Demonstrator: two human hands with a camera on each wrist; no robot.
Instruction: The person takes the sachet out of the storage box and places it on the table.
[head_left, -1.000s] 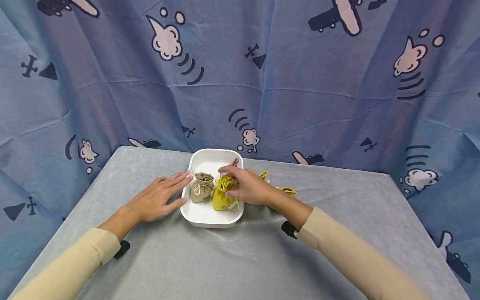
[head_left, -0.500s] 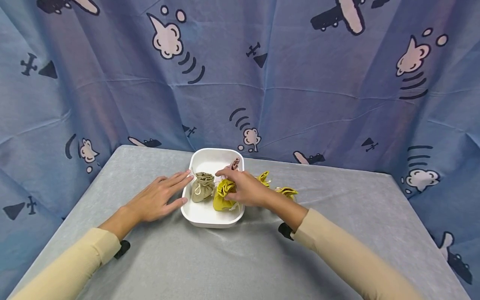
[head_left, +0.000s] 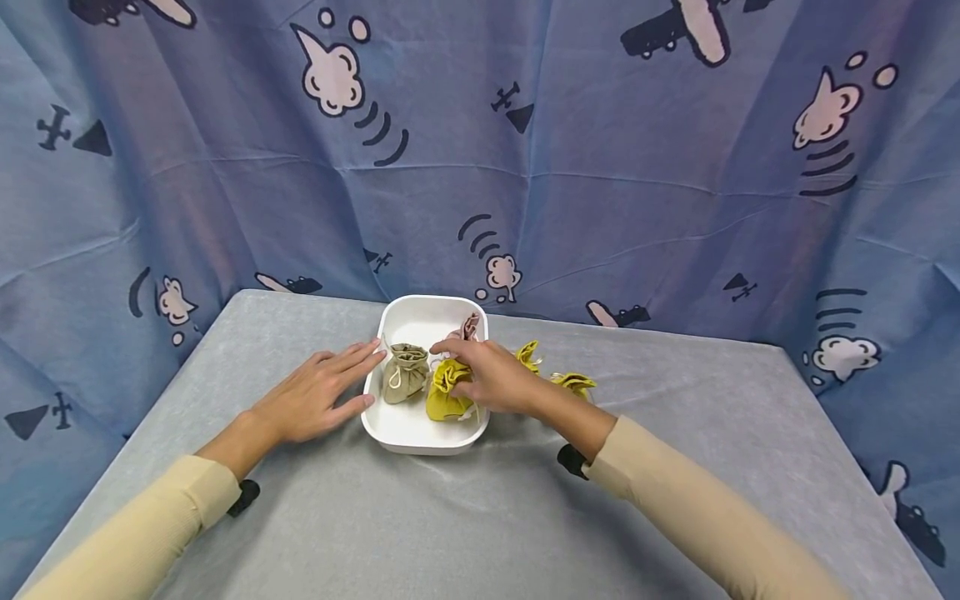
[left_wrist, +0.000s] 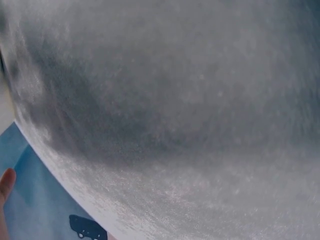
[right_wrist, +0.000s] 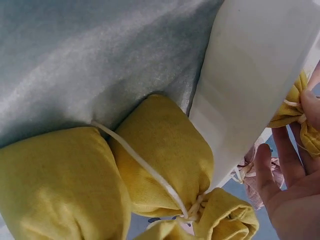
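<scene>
A white tray point(head_left: 412, 433) holds a beige drawstring pouch point(head_left: 403, 383), a yellow drawstring pouch point(head_left: 444, 405) and a pinkish pouch point(head_left: 471, 325) partly behind my right hand. My left hand point(head_left: 322, 396) lies with straight, spread fingers, its fingertips right at the tray's left rim. With thumb and fingers, my right hand point(head_left: 495, 375) pinches the gathered neck of the yellow pouch, which sits upright by the tray's right side. The right wrist view shows the thumb on that pouch's neck point(right_wrist: 292, 102). The left wrist view has mostly tablecloth.
Just outside the tray's right wall point(right_wrist: 255, 75), two more yellow pouches point(right_wrist: 165, 155) stand side by side, partly hidden by my right arm in the head view. Grey cloth point(head_left: 420, 525) covers the table. A blue patterned curtain point(head_left: 450, 167) hangs behind its far edge.
My right hand has shifted slightly left over the yellow pouch, baring more of the pouches behind the forearm. In the last half second both hands stay nearly still.
</scene>
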